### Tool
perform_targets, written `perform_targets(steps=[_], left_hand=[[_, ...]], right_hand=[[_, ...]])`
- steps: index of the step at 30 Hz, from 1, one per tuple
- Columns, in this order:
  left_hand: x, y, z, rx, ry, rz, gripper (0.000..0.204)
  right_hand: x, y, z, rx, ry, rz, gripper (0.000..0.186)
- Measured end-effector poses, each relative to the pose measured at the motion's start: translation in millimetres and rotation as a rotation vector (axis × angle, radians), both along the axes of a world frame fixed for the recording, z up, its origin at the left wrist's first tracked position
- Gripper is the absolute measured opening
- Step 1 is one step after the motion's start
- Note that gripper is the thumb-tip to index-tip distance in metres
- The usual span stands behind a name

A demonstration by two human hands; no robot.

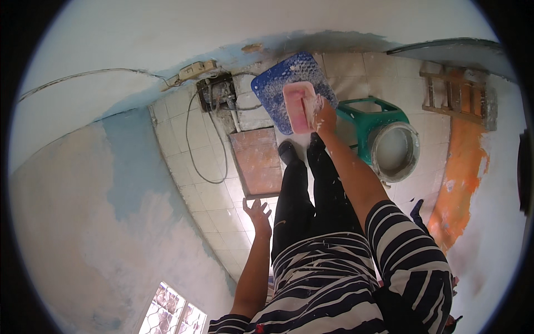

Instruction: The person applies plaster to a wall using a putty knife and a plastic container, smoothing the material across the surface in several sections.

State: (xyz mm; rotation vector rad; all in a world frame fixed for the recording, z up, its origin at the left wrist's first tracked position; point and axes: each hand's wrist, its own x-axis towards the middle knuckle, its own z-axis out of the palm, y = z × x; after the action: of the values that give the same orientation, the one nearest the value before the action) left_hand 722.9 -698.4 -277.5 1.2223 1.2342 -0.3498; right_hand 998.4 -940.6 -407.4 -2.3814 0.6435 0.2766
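Striped shirt point(317, 284) lies nearest. The person's right hand point(324, 116) grips a pink tray point(295, 99) over a spattered blue panel point(270, 89); the left hand point(257, 215), empty, spreads its fingers. Pale wall coating point(61, 217) looks partial: a blue patch point(130, 161) and an orange patch point(459, 178) show.

A shirt point(322, 284) with dark and white stripes is worn, wrinkled at the waist, and its short sleeves point(409, 242) are striped in the same manner. Black trousers point(292, 203), marked by a few pale specks, and dark shoes point(287, 152) are also worn. Both hands point(259, 215) are bare.
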Motion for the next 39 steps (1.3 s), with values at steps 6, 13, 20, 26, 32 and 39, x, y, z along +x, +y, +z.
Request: perform_targets(steps=[6, 13, 20, 26, 32, 39], left_hand=[[-5.1, -10.9, -14.8, 0.026, 0.047, -0.102, 0.071], [-5.6, -24.3, -23.2, 0.037, 0.031, -0.256, 0.073], [-21.1, -60.9, -38.8, 0.096, 0.0, -0.429, 0.073], [-59.8, -123.1, -64.3, 0.219, -0.083, -0.696, 0.063], [-122.9, -215.2, -110.2, 0.271, -0.165, -0.849, 0.062], [-181.9, -318.6, -106.6, 0.096, -0.085, -0.937, 0.063]], right_hand=[[-27.2, -4.5, -21.6, 0.04, -0.338, 0.072, 0.049], [-167.5, -39.4, -38.0, 0.163, -0.133, 0.052, 0.048], [-301.4, -89.9, -6.0, 0.627, 0.189, -0.121, 0.034], [-424.5, -173.1, -90.5, 0.701, 0.0, -0.35, 0.032], [-466.9, -259.8, -141.2, 0.088, 0.18, -0.174, 0.04], [-456.1, -300.4, -197.8, 0.083, 0.31, -0.214, 0.047]])
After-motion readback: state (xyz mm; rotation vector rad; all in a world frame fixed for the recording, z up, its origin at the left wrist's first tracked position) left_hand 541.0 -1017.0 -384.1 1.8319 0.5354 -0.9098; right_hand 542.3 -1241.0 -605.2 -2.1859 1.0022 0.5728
